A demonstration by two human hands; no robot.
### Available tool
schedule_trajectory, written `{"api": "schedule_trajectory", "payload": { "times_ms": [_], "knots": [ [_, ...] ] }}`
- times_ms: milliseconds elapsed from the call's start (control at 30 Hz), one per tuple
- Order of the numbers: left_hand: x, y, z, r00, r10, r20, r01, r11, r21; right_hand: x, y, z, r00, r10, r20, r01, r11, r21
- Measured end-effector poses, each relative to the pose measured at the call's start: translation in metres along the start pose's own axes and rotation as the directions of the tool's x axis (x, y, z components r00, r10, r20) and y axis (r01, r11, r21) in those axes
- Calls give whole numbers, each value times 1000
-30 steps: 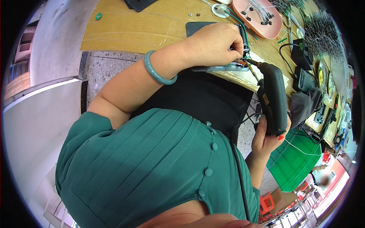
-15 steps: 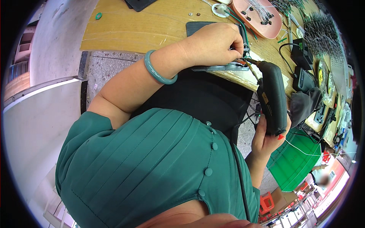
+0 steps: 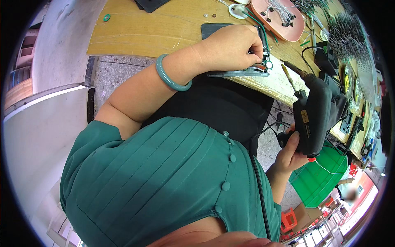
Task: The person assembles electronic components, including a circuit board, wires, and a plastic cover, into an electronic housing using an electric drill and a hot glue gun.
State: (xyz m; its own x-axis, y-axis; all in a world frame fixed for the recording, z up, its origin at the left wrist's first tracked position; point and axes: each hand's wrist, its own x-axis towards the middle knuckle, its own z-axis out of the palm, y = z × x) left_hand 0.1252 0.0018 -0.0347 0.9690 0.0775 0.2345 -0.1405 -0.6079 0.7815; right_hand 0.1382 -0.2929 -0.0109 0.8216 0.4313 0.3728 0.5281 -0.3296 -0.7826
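Over the dark flat device housing (image 3: 242, 74) at the table's front edge, my left hand (image 3: 236, 45) is bent down with thumb and fingers pinched together. What they pinch is hidden; thin wires and a small round shiny part (image 3: 268, 64) lie right beside the fingertips. A green wire (image 3: 262, 31) runs along the housing's far side. My right hand (image 3: 290, 154) grips a black soldering gun (image 3: 312, 119), its tip and feed tube pointing toward the housing but apart from it. Solder thread (image 3: 325, 166) enters the gun's rear through a red piece.
A pink tray (image 3: 284, 26) with wired black connectors sits at the far side, near bundles of wires (image 3: 345, 37). Black boxes (image 3: 327, 57) with a cable stand at the right. Below the table edge is a green crate (image 3: 319, 177). Another person is in the background, lower right.
My right hand has drawn the soldering gun back to the right and toward me, its tip away from the housing. The round shiny part now shows. My left hand has stayed put.
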Motion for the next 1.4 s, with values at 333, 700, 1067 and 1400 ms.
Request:
{"api": "schedule_trajectory", "payload": {
  "times_ms": [333, 700, 1067, 1400],
  "knots": [
    [8, 0, -1, 1000, 4, 13, -4, 1000, -3, 13, 0, 11, 997, 43, -58, -35, 989, 142],
    [2, 5, -4, 997, -55, 59, 64, 984, -166, 26, 7, 24, 975, 219, -26, -167, 811, 561],
    [4, 4, -5, 997, -45, 65, 54, 987, -150, 34, 42, 2, 941, 318, -117, -111, 615, 781],
    [2, 2, -9, 995, -63, 75, 72, 991, -117, 107, 140, -172, 714, 572, -403, -151, 688, 710]
  ]
}}
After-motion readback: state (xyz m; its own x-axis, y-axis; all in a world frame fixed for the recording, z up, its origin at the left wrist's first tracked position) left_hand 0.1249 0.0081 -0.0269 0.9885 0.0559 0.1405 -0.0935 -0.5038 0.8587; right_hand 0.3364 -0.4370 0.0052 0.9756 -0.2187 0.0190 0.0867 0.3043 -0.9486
